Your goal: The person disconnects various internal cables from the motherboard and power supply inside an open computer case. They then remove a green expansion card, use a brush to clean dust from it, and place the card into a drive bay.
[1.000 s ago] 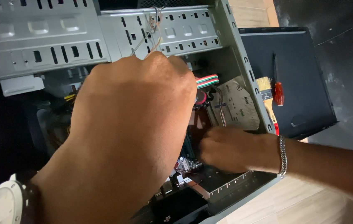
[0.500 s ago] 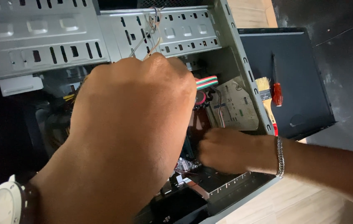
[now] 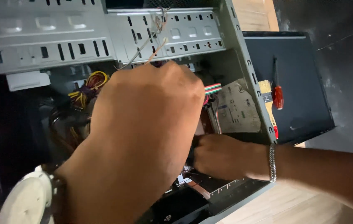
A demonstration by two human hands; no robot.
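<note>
Open grey metal computer case (image 3: 243,54): left hand (image 3: 143,124) and right hand (image 3: 222,155) reaching inside, nearly touching; grips hidden, cannot tell.

Both hands (image 3: 143,137) inside computer case (image 3: 243,54); screwdriver (image 3: 277,93), brush (image 3: 266,97) on panel (image 3: 301,70) right, apparently.

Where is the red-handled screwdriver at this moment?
In the head view, the red-handled screwdriver lies on the dark side panel at right, just beside the paintbrush and outside the open computer case.
</note>
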